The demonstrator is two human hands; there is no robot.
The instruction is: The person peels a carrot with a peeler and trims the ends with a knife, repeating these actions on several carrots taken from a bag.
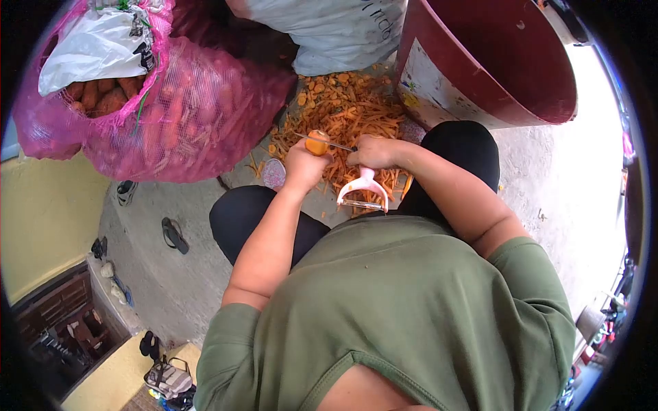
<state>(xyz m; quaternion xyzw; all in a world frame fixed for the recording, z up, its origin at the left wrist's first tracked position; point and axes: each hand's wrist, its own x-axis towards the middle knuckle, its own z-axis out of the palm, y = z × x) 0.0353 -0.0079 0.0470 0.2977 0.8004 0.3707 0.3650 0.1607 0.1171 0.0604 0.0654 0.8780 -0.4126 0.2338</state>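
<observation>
My left hand (306,166) is closed around a peeled orange carrot (317,144), its end sticking up out of the fist. My right hand (379,152) grips a knife, whose thin blade (336,144) lies across the carrot near its top. The same hand also keeps hold of a pale pink Y-shaped peeler (364,186), which hangs below the fingers with its metal blade toward my body. Under both hands, a heap of orange peelings (349,109) with some cut round ends covers the floor. The knife's handle is mostly hidden by my fingers.
A pink mesh sack (199,109) full of carrots stands at the left, a white plastic bag (96,51) on it. Behind the peelings is a pale sack (336,34). A large dark red tub (473,68) stands at the right. A sandal (175,235) lies on the concrete floor (147,267).
</observation>
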